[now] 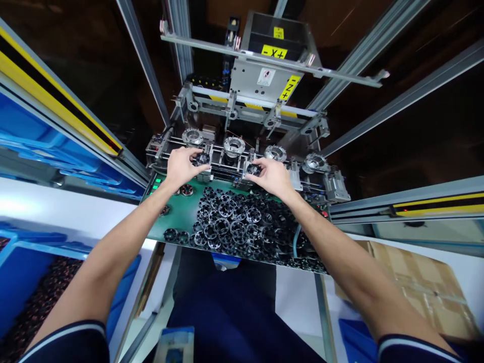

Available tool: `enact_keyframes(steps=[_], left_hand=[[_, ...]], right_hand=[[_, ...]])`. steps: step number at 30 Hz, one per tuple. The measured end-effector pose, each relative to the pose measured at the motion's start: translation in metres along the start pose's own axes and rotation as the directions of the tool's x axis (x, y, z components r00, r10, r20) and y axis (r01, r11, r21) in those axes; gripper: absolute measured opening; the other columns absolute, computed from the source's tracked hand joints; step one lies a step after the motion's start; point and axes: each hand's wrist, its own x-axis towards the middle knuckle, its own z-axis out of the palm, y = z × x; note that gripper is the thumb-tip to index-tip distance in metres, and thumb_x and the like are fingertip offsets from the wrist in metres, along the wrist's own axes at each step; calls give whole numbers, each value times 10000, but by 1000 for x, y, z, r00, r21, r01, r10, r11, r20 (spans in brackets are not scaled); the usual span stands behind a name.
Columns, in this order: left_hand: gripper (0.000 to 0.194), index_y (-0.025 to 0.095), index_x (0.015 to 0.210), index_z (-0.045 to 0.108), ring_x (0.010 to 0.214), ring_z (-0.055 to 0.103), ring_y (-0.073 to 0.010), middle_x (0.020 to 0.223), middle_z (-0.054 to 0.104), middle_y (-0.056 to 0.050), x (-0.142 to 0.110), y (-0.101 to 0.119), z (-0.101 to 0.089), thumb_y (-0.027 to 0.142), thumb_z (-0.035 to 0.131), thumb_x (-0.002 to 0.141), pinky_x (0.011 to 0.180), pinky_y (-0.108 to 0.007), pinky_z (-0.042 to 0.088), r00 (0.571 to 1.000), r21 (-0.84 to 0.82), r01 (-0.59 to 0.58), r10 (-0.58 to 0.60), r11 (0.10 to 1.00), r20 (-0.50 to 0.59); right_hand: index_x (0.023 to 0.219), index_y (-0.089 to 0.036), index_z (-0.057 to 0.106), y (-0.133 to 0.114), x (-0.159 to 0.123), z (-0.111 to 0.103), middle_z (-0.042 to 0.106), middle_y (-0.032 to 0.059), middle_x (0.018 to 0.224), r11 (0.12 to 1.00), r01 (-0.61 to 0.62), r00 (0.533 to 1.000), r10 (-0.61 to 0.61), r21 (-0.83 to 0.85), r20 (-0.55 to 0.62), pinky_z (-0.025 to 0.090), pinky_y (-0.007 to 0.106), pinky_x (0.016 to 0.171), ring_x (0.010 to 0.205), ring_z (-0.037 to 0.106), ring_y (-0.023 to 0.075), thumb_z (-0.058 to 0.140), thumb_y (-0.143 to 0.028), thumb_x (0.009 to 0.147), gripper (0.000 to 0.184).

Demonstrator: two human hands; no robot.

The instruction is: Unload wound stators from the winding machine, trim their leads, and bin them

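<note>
My left hand curls its thumb and fingers around a black ring-shaped part at the front of the machine fixture. To the right, my right hand grips a similar black slotted ring between thumb and fingers. Whether either ring rests on the fixture, I cannot tell. Just behind my hands stand round metal holders, among them one at left, one in the middle and one at right. A large heap of black rings lies on the green work surface below.
A few rings with reddish parts lie at the left of the green surface. Metal posts and a crossbar frame the machine. Blue bins stand at the left, cardboard boxes at the right. A thin light-blue tube crosses the heap.
</note>
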Motion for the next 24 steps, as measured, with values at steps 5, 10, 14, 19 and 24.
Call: enact_keyframes(steps=[5,10,14,19,24], left_hand=[[729,247,1365,837,1227,850,-315,1313,902,-99,-42,44,-19,622,1081,791,1176,-486,664,1000,-527,14,-15,850,4],[673,325,1503,725,1130,871,-264,1307,864,-56,-95,100,-54,591,1005,952,1136,-475,705,972,-830,190,19,525,235],[599,321,1487,797,1140,830,-284,1263,872,-59,-118,124,-76,629,954,998,1152,-511,664,929,-818,282,70,502,363],[570,280,1151,773,1022,821,-260,1071,878,-42,-132,134,-83,670,1071,862,1069,-455,652,891,-778,372,39,507,452],[806,296,1447,906,1148,865,-313,1294,915,-103,-140,142,-81,657,1129,762,1093,-460,683,867,-782,407,70,473,493]], right_hand=[[1198,-308,683,-32,-39,-30,806,-1,1078,802,-100,995,89,589,47,689,431,932,912,779,211,1060,-613,734,671],[1406,-369,767,-80,-91,-66,807,-9,1142,561,-216,973,58,799,222,673,419,1003,1042,784,212,990,-585,878,612],[1053,-308,792,-101,-115,-81,790,-9,1059,544,-144,987,20,827,158,629,352,919,977,709,178,1088,-568,811,462],[1168,-325,795,-116,-136,-91,751,-21,1077,437,-214,972,7,874,234,512,250,620,784,577,112,1126,-554,776,563],[1431,-310,812,-122,-151,-97,763,2,1114,351,-377,917,9,857,400,521,225,538,686,590,78,1083,-515,776,738]])
